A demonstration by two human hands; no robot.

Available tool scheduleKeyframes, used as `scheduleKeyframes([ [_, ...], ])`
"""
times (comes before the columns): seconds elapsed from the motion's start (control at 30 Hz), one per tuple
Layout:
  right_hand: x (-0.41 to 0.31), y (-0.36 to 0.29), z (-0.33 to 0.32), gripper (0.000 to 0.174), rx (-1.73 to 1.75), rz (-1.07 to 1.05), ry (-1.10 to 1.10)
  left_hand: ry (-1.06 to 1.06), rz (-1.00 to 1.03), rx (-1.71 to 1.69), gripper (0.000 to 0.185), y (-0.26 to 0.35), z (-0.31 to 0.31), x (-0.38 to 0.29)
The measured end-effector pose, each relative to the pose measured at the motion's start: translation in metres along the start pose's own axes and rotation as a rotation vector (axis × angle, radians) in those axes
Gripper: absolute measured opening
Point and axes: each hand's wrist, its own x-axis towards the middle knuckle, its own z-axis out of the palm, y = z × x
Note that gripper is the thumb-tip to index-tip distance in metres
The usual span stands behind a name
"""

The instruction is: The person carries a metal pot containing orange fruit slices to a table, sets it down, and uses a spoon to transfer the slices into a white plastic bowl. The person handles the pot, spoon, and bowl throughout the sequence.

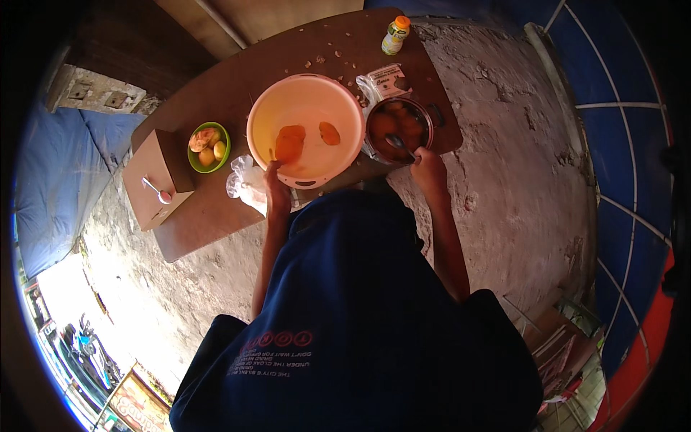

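Note:
A large pale pink plastic basin point(324, 102) stands on the table with two orange lumps of soft-looking food point(290, 143) inside, one larger than the other. My left hand point(276, 183) grips its near left rim. To the right is a dark cooking pot point(426, 116) with side handles, holding brownish liquid and several rounded pieces. My right hand point(430, 168) holds a metal spoon point(397, 141) by the handle, the bowl of the spoon over or in the pot. How deep the spoon sits I cannot tell.
A green bowl point(229, 148) of yellowish food pieces and a cardboard box point(151, 178) with a spoon point(162, 195) on top stand left on the brown table point(216, 102). Plastic bags point(245, 181), a printed packet point(386, 81) and an orange-capped bottle point(395, 38) lie around the basin.

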Motion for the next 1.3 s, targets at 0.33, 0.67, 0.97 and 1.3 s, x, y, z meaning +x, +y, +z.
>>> scheduleKeyframes([
  [0.33,0.014,-0.016,-0.002,0.009,-0.117,-0.01,0.031,0.014,-0.015,-0.081,0.03,0.002,-0.007,-0.002],
  [0.67,0.052,-0.012,0.01,0.021,-0.146,0.096,-0.149,0.032,-0.065,-0.116,0.029,0.013,0.001,-0.007],
  [0.97,0.069,0.013,0.019,0.027,0.006,0.12,-0.178,-0.032,-0.088,-0.146,0.024,0.016,0.004,-0.011],
  [1.3,0.069,-0.01,0.037,0.013,0.03,0.024,-0.062,-0.01,-0.033,-0.135,0.028,0.009,0.007,-0.008],
])
